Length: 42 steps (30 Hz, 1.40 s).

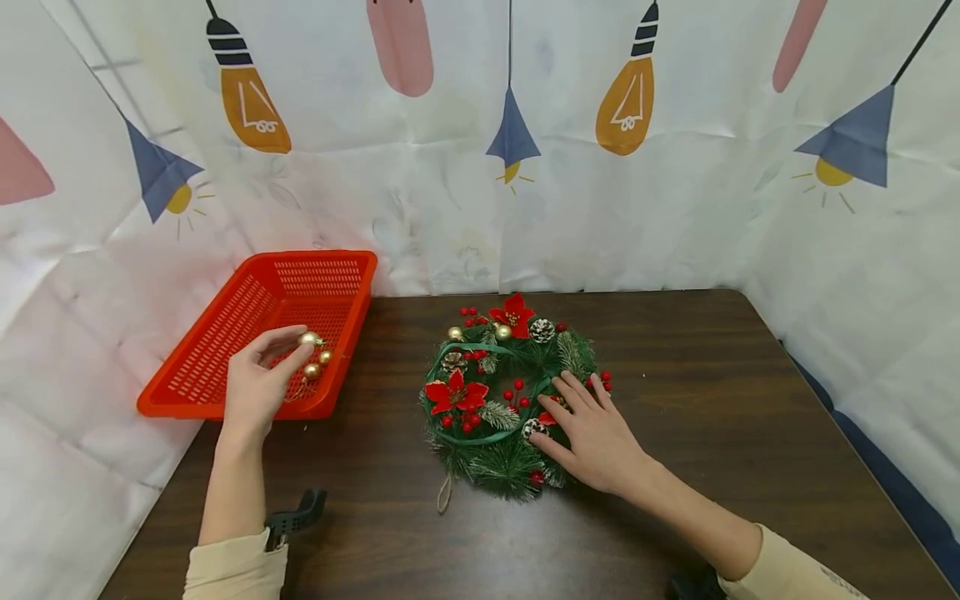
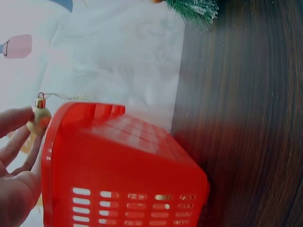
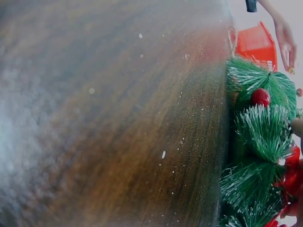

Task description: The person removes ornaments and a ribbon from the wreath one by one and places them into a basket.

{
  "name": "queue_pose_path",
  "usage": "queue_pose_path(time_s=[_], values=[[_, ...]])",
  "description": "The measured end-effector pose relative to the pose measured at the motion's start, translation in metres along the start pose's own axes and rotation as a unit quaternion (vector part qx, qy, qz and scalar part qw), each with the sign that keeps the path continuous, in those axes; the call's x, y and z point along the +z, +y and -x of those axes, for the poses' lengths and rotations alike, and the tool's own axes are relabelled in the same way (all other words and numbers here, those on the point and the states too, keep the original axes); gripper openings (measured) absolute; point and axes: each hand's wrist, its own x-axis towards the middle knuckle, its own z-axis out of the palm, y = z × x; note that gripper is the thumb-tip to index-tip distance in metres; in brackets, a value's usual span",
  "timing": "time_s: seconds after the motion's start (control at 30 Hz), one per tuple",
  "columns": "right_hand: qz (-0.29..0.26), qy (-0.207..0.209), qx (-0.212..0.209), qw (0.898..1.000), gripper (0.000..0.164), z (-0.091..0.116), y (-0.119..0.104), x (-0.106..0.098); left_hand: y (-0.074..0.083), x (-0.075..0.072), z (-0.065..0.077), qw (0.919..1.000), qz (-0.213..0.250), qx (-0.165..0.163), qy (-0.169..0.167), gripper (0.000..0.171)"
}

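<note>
My left hand (image 1: 258, 379) pinches a small gold Christmas ball (image 2: 39, 120) by the fingertips, above the near right part of a red plastic basket (image 1: 168, 392). A thin gold string trails from the ball's cap in the left wrist view. Below it, more gold balls (image 1: 312, 371) show in the basket. On the table lies a green wreath (image 1: 504, 467) with red poinsettias (image 1: 455, 393), pine cones, red berries and a couple of gold balls along its far left. My right hand (image 1: 596, 437) rests on the wreath's right side, fingers spread, covering part of it.
The dark wooden table (image 1: 697, 375) meets a white printed curtain (image 1: 442, 208) at the back. A loop of cord (image 1: 444, 495) sticks out from the wreath's near edge. A black wrist mount (image 1: 298, 513) sits on the left forearm.
</note>
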Motion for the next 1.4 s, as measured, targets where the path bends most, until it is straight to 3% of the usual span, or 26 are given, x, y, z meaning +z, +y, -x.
queue_pose_path(time_s=[0.2,0.47,0.63,1.07,1.4], values=[[-0.001,0.003,0.001,1.000,0.067,-0.002,0.000,-0.002,-0.002,-0.010,-0.003,0.9984,-0.040,-0.022,0.032,0.037],[0.003,0.003,0.002,1.000,0.067,-0.001,0.000,-0.002,-0.003,-0.017,-0.003,0.9949,-0.080,-0.049,0.037,0.036],[-0.002,0.002,0.002,1.000,0.067,0.001,-0.001,-0.001,-0.006,-0.020,-0.001,0.9931,-0.102,-0.048,0.032,0.036],[-0.002,-0.003,0.004,1.000,0.067,0.000,-0.001,-0.001,-0.005,-0.017,-0.002,0.9926,-0.119,-0.007,0.019,0.038],[-0.004,-0.004,0.009,1.000,0.068,0.000,-0.001,0.001,0.011,0.013,-0.004,0.9931,-0.084,0.070,-0.042,0.035]])
